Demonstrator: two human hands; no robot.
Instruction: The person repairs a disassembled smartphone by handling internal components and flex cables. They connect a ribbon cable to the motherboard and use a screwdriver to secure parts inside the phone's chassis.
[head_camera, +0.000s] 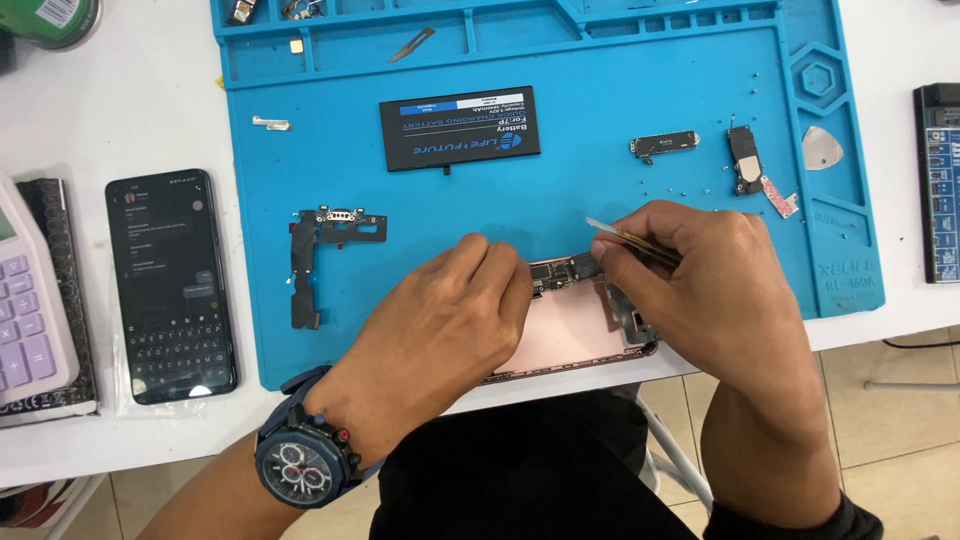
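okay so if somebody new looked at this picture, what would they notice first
Probably the bright blue work mat covering the white table, with a black battery lying near its top. At its front edge, the left hand steadies an opened pink phone shell while the right hand pinches tweezers over it.

Pink phone shell (570, 335) on a bright blue work mat (620, 200)

A black battery (460, 127) bears a blue-and-white stripe; the smartphone (170, 285) alongside is black, the calculator (25, 320) lilac-keyed, the wristwatch (300, 465) dark blue with red accents, the table (130, 110) white.
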